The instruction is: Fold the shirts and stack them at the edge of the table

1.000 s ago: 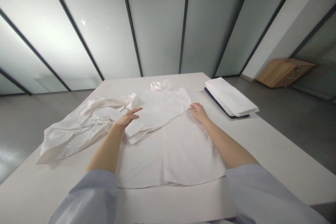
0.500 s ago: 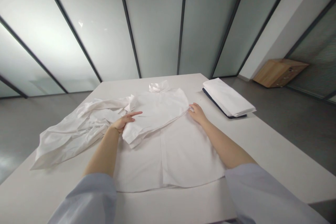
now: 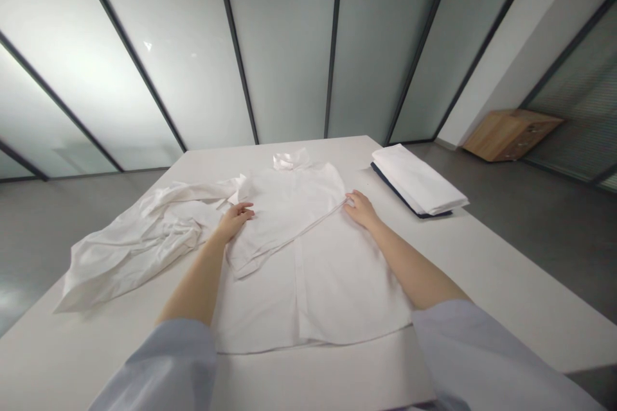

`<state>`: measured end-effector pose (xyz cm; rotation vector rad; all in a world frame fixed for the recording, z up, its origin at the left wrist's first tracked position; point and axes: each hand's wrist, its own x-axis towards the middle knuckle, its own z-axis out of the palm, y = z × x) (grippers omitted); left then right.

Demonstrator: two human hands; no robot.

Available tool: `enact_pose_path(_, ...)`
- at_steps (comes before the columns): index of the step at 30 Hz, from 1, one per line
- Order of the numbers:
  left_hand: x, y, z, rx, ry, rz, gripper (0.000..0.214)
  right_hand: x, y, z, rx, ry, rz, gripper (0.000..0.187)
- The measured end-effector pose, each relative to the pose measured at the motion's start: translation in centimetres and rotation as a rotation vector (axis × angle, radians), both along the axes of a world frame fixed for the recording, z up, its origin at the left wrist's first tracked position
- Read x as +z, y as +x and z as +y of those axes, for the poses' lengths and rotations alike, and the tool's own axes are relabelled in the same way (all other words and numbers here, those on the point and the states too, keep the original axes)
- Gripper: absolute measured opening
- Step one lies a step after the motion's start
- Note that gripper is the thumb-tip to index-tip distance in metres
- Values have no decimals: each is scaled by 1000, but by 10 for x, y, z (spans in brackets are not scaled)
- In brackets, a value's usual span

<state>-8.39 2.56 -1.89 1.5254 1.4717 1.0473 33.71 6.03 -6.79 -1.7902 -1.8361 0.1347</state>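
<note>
A white shirt [image 3: 332, 282] lies spread on the table, its collar [image 3: 292, 160] at the far end and its hem toward me. One layer of it, which looks like a sleeve [image 3: 270, 237], is folded slantwise across the front to the lower left. My left hand [image 3: 235, 221] rests on the shirt's left edge, fingers loosely bent and a little apart on the cloth. At the right side, my right hand [image 3: 360, 209] pinches the folded edge between thumb and fingers. What lies under my left palm is hidden.
Crumpled white cloth [image 3: 139, 231] spreads on the left, meeting the shirt near its shoulder. A folded white garment [image 3: 417, 176] lies on a dark one [image 3: 393, 191] at the table's right edge. A wooden cabinet [image 3: 511, 133] stands on the floor beyond the white table [image 3: 496, 282].
My left hand has moved slightly right and away from me, its pointing finger now bent in. The sleeve's lower left end lies flatter. My right hand has stayed in place.
</note>
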Motion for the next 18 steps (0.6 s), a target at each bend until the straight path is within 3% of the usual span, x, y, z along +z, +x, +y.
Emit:
enact_pose_path(5, -9, 1, 6, 43, 94, 291, 35, -2, 1, 0, 15, 24, -7, 38)
enact_pose_path(13, -12, 1, 7, 37, 94, 272, 35, 0, -1, -3, 19, 13, -72, 42)
enact_pose_path(18, -10, 8, 5, 33, 100, 344, 37, 7, -15, -13, 171, 73, -217, 56)
